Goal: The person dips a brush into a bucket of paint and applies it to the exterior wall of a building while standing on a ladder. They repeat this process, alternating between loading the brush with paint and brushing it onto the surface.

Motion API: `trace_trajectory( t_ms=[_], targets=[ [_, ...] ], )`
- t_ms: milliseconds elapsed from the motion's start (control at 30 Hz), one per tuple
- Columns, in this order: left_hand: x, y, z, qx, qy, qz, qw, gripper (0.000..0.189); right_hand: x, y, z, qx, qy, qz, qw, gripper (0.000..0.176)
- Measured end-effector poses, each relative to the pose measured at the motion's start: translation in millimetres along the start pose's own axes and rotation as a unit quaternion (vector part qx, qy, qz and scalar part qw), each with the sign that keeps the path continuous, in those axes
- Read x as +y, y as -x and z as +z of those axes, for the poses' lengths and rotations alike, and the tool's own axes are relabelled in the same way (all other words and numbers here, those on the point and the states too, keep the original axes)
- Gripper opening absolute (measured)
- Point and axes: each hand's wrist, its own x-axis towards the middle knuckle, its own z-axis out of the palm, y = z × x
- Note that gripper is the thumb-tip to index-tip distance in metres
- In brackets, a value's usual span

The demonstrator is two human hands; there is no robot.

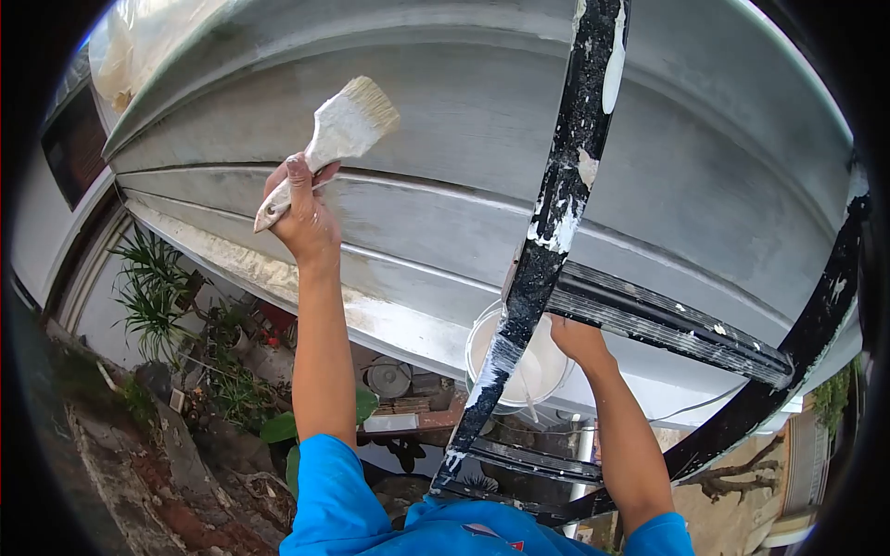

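Observation:
My left hand (304, 211) is raised and wrapped around the handle of a wide paintbrush (345, 130). The brush is coated in white paint, and its pale bristles point up and to the right, in front of a grey wall. My right hand (577, 339) reaches behind the ladder, just under a rung and at the right side of a white paint bucket (547, 366). Its fingers are hidden by the rung, so whether it grips the rung or the bucket does not show. White paint is visible inside the bucket, partly behind the ladder rail.
A black, paint-spattered ladder (567, 153) stands close in front of me. Behind it curves a grey moulded wall (445, 120) with a whitish ledge (389, 320) at its foot. Far below are potted plants (153, 292) and rough ground (158, 473).

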Motion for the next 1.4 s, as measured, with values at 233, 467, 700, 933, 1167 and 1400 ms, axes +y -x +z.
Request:
trace_trajectory(
  t_ms=[233, 467, 700, 933, 1167, 1400],
  targets=[
    [3.9, 88.2, 151.8, -0.208, 0.181, -0.178, 0.945, 0.020, -9.7, 0.7, -10.3, -0.021, -0.032, 0.038, 0.999, 0.026],
    [-19.0, -32.3, 58.7, -0.081, 0.045, -0.006, 0.996, 0.025, -19.1, 7.6, -21.5, -0.045, -0.045, 0.061, 0.996, 0.031],
    [5.7, -99.4, -103.2, 0.119, -0.243, 0.096, 0.958, 0.023, -29.4, 1.6, -22.1, -0.044, -0.065, 0.051, 0.996, 0.027],
    [11.4, 75.7, 82.9, -0.187, 0.145, -0.153, 0.960, 0.022, -10.3, -2.6, -3.5, 0.069, -0.049, -0.050, 0.995, 0.015],
    [-26.0, 63.0, 85.0, -0.190, 0.057, -0.090, 0.976, 0.019, -11.7, 4.1, -15.8, 0.037, -0.031, -0.027, 0.998, 0.020],
    [-20.7, -70.6, -102.4, 0.058, -0.330, 0.105, 0.936, 0.024, -8.6, 0.8, -4.8, 0.027, -0.054, -0.003, 0.998, 0.028]
  ],
)
